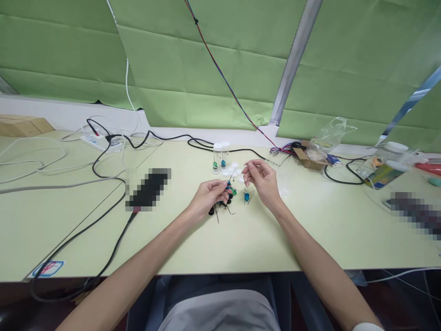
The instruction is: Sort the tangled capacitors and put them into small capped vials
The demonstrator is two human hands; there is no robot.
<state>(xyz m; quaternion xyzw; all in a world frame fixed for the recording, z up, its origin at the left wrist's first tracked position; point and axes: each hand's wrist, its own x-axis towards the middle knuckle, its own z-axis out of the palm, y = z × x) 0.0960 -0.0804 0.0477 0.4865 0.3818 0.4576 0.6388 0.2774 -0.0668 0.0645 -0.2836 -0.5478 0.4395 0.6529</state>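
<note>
My left hand (209, 196) pinches a small blue part (228, 183) with a thin metal rod sticking up from it. Under and beside its fingers lies a pile of small black parts (211, 211), a green part (234, 192) and thin metal rods (217, 216). My right hand (262, 180) is raised to the right of the pile, fingers curled and thumb drawn in; whatever is between its fingertips is too small to make out. Below it, another blue part (246, 197) with metal rods rests on the table. Behind stand two clear vials, one holding a green piece (215, 165), the other a blue piece (223, 163).
White round caps (225, 174) lie behind the hands. A black cable (165, 137) runs along the back of the table (193, 248). At right are an open cardboard box (312, 161) and a plastic jar (387, 165); a power strip (101, 141) is at left.
</note>
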